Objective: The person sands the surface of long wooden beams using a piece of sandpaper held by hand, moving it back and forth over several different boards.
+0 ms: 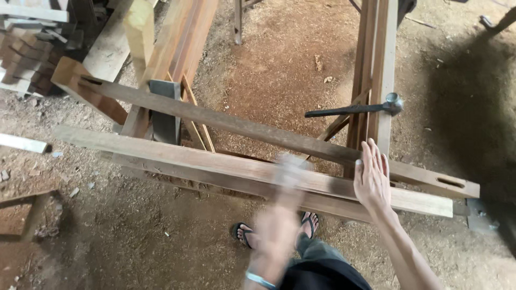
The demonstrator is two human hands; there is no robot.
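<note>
Head view looks down on a sawdust-strewn dirt floor (134, 236) filling the frame, with wooden trestles rising at the upper left and upper right. Across the middle, from left edge to lower right, lie two long timbers: a paler plank (215, 161) nearer me, and behind it a darker rail (242, 126) with a slot cut near its right end. My right hand (372, 180) rests at the right of centre, fingers straight and spread, palm flat on the rail where it meets the plank; it clasps nothing. My left hand (279, 215), in the lower centre, is a blur just on my side of the plank's near edge, with a pale bangle at the wrist; I cannot tell whether its fingers are curled or apart. A dark hammer (355, 109) lies on the upright trestle (376, 64) just above my right hand, apart from it. Below the plank my sandalled feet (244, 233) show.
</note>
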